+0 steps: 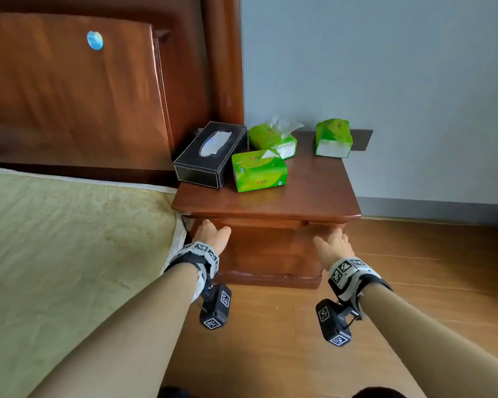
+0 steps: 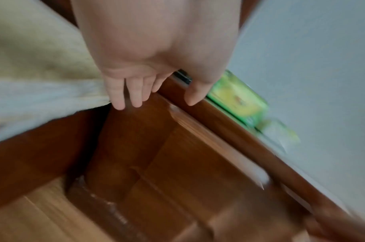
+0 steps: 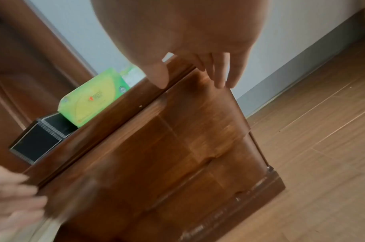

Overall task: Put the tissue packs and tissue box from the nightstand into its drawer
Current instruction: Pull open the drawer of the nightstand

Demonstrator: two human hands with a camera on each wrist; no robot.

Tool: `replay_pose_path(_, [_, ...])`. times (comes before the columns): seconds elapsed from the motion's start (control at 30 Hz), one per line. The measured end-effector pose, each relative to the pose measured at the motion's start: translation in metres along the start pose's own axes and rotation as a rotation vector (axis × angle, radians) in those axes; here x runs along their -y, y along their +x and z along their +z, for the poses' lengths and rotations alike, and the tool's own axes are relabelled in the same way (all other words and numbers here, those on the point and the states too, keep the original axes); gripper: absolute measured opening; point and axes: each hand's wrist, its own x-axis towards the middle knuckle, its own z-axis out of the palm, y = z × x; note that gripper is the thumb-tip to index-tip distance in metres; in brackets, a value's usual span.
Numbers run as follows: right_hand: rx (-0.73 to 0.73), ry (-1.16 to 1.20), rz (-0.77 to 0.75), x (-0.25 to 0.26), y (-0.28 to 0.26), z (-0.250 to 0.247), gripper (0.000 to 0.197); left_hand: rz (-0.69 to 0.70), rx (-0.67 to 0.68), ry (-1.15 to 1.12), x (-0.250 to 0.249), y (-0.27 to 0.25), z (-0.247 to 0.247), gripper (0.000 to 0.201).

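A black tissue box (image 1: 210,155) lies at the back left of the wooden nightstand (image 1: 299,193). Three green tissue packs sit beside it: one in front (image 1: 259,170), one behind with a tissue sticking out (image 1: 272,139), one upright at the back right (image 1: 333,138). The drawer front (image 1: 265,222) under the top is closed. My left hand (image 1: 213,234) reaches to its left end with fingers straight (image 2: 119,96), holding nothing. My right hand (image 1: 332,242) reaches to the right end, fingers extended (image 3: 219,77), also holding nothing.
A bed with a beige mattress (image 1: 69,239) stands against the nightstand's left side, below a wooden headboard (image 1: 69,96). A grey wall (image 1: 385,67) is behind. Wooden floor (image 1: 414,268) spreads to the right and in front.
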Motion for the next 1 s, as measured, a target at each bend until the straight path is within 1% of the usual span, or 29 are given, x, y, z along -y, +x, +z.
replay_pose_path(0.03, [-0.052,0.059,0.016,-0.002,0.008,0.004,0.066,-0.011,-0.027,-0.078,0.005,0.008,0.002,0.063])
replay_pose_path(0.1, [-0.15,0.188,0.069,-0.005,0.024,0.014,0.067,-0.051,-0.094,-0.196,0.017,0.032,0.006,0.073])
replay_pose_path(0.17, [-0.232,0.272,0.087,-0.01,0.039,0.022,0.065,-0.056,-0.16,-0.251,0.028,0.054,0.01,0.084])
replay_pose_path(0.23, [-0.298,0.31,0.058,-0.016,0.05,0.029,0.064,-0.025,-0.212,-0.262,0.038,0.072,0.013,0.083])
replay_pose_path(0.3, [-0.324,0.356,0.032,-0.021,0.058,0.032,0.066,-0.005,-0.251,-0.287,0.047,0.083,0.013,0.083])
replay_pose_path(0.37, [-0.324,0.397,0.023,-0.023,0.061,0.03,0.066,0.012,-0.23,-0.353,0.057,0.094,0.012,0.086])
replay_pose_path(0.5, [-0.319,0.432,0.029,-0.023,0.063,0.032,0.065,0.037,-0.164,-0.441,0.073,0.124,0.021,0.102])
replay_pose_path(0.57, [-0.32,0.445,0.025,-0.021,0.064,0.032,0.066,0.035,-0.188,-0.438,0.079,0.144,0.029,0.1])
replay_pose_path(0.6, [-0.323,0.439,0.02,-0.021,0.064,0.032,0.067,0.033,-0.205,-0.419,0.077,0.141,0.03,0.098])
replay_pose_path(0.67, [-0.33,0.422,0.019,-0.022,0.063,0.032,0.067,0.036,-0.235,-0.379,0.065,0.111,0.021,0.095])
replay_pose_path(0.77, [-0.346,0.369,0.034,-0.025,0.062,0.031,0.063,0.039,-0.272,-0.328,0.061,0.101,0.018,0.082])
replay_pose_path(0.87, [-0.335,0.325,0.045,-0.027,0.058,0.03,0.064,-0.002,-0.251,-0.393,0.06,0.108,0.02,0.078])
replay_pose_path(0.93, [-0.319,0.304,0.051,-0.027,0.055,0.028,0.064,-0.014,-0.23,-0.421,0.064,0.123,0.023,0.076])
replay_pose_path(1.0, [-0.31,0.29,0.053,-0.031,0.053,0.026,0.065,-0.012,-0.207,-0.403,0.064,0.112,0.017,0.076])
